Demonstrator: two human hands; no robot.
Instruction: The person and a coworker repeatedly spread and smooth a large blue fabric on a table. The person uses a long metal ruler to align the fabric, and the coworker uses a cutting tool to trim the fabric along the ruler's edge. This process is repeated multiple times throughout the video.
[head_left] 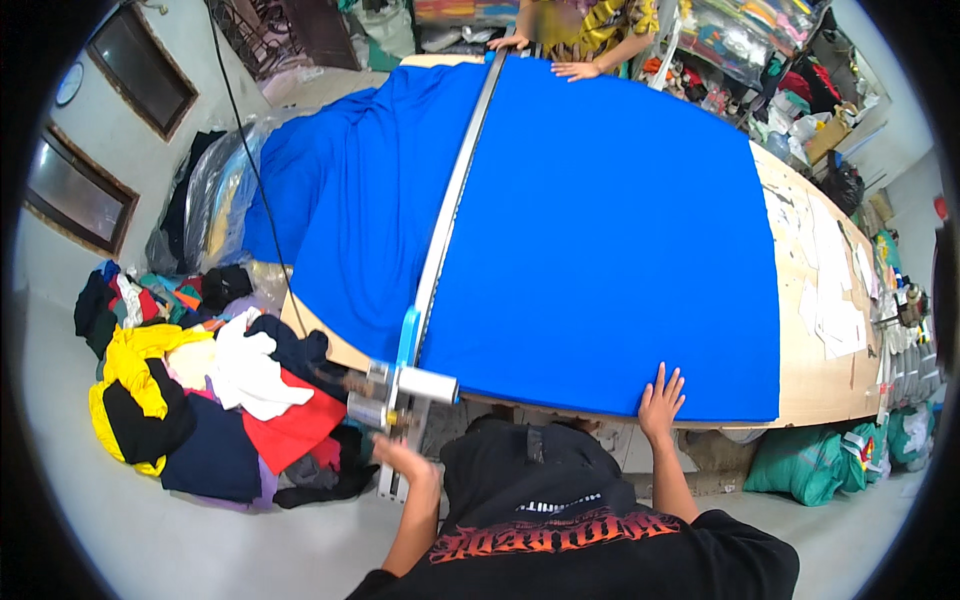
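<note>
My right hand (pixel 661 398) lies open, fingers spread, on the near edge of a smooth blue fabric (pixel 600 230). My left hand (pixel 400 452) is beside a cutting machine (pixel 395 390) at the near end of a long metal rail (pixel 455 200), its fingers loosely curved and apart; any contact with the machine is unclear. The rail runs across the fabric to the far edge. Left of it the cloth lies in loose folds. At the far edge, another person's two hands (pixel 578 70) rest by the rail and on the fabric.
A pale board table (pixel 830 390) carries paper pieces at right. A heap of coloured clothes (pixel 235 450) sits at lower left; a black cable (pixel 255 165) hangs over the folds. Green sacks (pixel 800 462) lie under the right end. Crowded shelves (pixel 720 45) stand behind.
</note>
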